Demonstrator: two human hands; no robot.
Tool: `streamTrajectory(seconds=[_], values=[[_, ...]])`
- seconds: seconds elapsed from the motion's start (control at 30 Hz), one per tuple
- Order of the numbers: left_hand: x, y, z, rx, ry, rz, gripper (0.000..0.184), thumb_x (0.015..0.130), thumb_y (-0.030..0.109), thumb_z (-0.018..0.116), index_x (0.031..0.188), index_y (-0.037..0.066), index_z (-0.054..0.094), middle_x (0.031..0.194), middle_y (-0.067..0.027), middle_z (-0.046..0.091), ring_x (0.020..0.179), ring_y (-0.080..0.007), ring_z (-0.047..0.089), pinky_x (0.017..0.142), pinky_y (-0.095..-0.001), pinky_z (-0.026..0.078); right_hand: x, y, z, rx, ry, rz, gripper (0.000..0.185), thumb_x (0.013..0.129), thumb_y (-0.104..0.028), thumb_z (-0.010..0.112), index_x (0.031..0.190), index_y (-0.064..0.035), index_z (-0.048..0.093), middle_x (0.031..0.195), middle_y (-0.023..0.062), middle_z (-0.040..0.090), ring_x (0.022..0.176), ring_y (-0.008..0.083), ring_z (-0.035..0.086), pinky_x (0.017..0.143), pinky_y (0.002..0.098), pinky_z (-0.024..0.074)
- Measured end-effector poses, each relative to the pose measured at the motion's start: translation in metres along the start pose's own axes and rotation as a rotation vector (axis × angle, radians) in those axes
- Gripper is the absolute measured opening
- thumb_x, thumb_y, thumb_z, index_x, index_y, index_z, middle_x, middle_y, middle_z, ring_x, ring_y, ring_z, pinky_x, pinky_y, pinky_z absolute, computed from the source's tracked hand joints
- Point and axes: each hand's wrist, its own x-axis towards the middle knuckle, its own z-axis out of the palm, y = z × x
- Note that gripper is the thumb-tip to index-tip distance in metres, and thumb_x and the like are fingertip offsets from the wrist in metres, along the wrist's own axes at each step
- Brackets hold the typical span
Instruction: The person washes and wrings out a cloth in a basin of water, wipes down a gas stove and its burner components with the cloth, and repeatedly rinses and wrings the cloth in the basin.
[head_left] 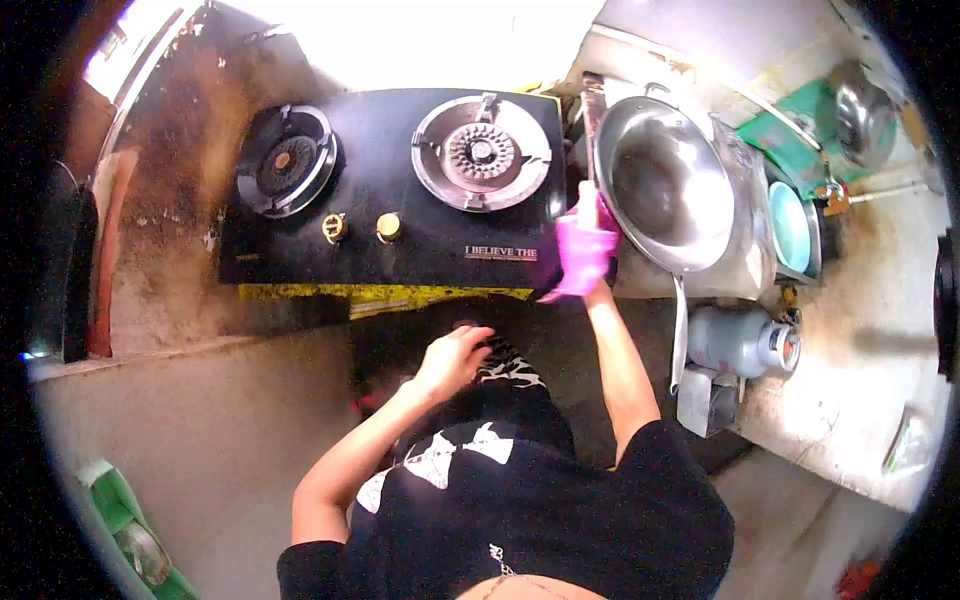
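A pink cloth [583, 252] is in my right hand [590, 215], at the right edge of the black gas stove [370, 265]. The hand is partly covered by the cloth and slightly blurred. Just right of it, a large steel wok [665, 180] rests on the counter, its handle pointing toward me. My left hand [456, 358] hangs in front of my body, below the stove's front edge, with its fingers curled; whether anything is between them is too small to tell.
Two burners [481, 152] and two gold knobs [388, 227] are on the stove. Right of the wok are a light green basin [788, 226] and a metal pot [864, 115]. A grey gas cylinder [730, 340] lies below the counter. At the lower left is a green container [118, 500].
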Motion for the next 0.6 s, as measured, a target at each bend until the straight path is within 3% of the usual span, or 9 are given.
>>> streamTrajectory(seconds=[0.07, 0.13, 0.2, 0.3, 0.43, 0.53, 0.6], values=[[-0.014, -0.028, 0.0, 0.019, -0.021, -0.131, 0.026, 0.078, 0.012, 0.058, 0.102, 0.003, 0.056, 0.092, -0.0155, 0.059, 0.083, -0.0302, 0.059, 0.07, -0.0356, 0.047, -0.01, 0.008, 0.049, -0.227, -0.085, -0.014, 0.065, 0.083, -0.032, 0.05, 0.132, 0.0027, 0.025, 0.133, 0.0214, 0.032, 0.127, 0.033, 0.025, 0.104, 0.0455, 0.016], [-0.032, -0.033, -0.009, -0.053, -0.013, -0.288, 0.025, 0.078, 0.012, 0.057, 0.101, 0.002, 0.058, 0.095, -0.0157, 0.06, 0.086, -0.03, 0.059, 0.073, -0.0345, 0.048, -0.022, -0.002, 0.054, -0.373, -0.195, 0.086, 0.075, 0.082, -0.039, 0.051, 0.134, 0.0026, 0.018, 0.138, 0.0235, 0.019, 0.13, 0.0359, 0.014, 0.104, 0.0516, 0.0061], [-0.054, -0.055, -0.004, -0.068, 0.037, -0.401, 0.027, 0.079, 0.014, 0.057, 0.103, 0.001, 0.057, 0.096, -0.0155, 0.06, 0.086, -0.0281, 0.06, 0.073, -0.0342, 0.048, -0.02, -0.014, 0.05, -0.456, -0.125, 0.273, 0.08, 0.081, -0.043, 0.05, 0.134, 0.0052, 0.014, 0.138, 0.0285, 0.013, 0.13, 0.0415, 0.007, 0.104, 0.0518, 0.0067], [-0.076, -0.068, 0.001, -0.158, 0.106, -0.575, 0.027, 0.08, 0.015, 0.057, 0.103, 0.001, 0.057, 0.094, -0.015, 0.062, 0.084, -0.0246, 0.061, 0.072, -0.0325, 0.048, -0.017, -0.01, 0.065, -0.546, -0.211, 0.207, 0.086, 0.078, -0.05, 0.05, 0.131, 0.0096, 0.016, 0.136, 0.0335, 0.01, 0.129, 0.044, 0.007, 0.105, 0.0517, 0.0061], [-0.093, -0.079, 0.01, -0.231, 0.198, -0.633, 0.027, 0.079, 0.016, 0.057, 0.102, 0.001, 0.058, 0.091, -0.0154, 0.062, 0.081, -0.0242, 0.061, 0.071, -0.0321, 0.048, -0.024, -0.034, 0.061, -0.377, -0.445, 0.056, 0.09, 0.077, -0.052, 0.049, 0.132, 0.01, 0.013, 0.136, 0.0345, 0.006, 0.129, 0.0438, 0.001, 0.105, 0.0504, -0.0016], [-0.103, -0.082, 0.011, -0.321, 0.22, -0.7, 0.028, 0.078, 0.016, 0.058, 0.101, 0.0, 0.058, 0.086, -0.0158, 0.062, 0.075, -0.0248, 0.062, 0.069, -0.0334, 0.048, -0.026, -0.047, 0.074, -0.3, -0.556, -0.177, 0.082, 0.078, -0.04, 0.054, 0.131, 0.0093, 0.016, 0.136, 0.0309, 0.014, 0.129, 0.0432, 0.009, 0.106, 0.0488, 0.0063], [-0.113, -0.087, 0.009, -0.321, 0.211, -0.677, 0.028, 0.078, 0.016, 0.058, 0.101, 0.0, 0.058, 0.087, -0.0157, 0.062, 0.074, -0.025, 0.061, 0.068, -0.0333, 0.048, -0.023, -0.064, 0.09, -0.23, -0.685, -0.358, 0.075, 0.078, -0.024, 0.055, 0.133, 0.0073, 0.014, 0.137, 0.0286, 0.015, 0.129, 0.0419, 0.014, 0.105, 0.0479, 0.0122]])
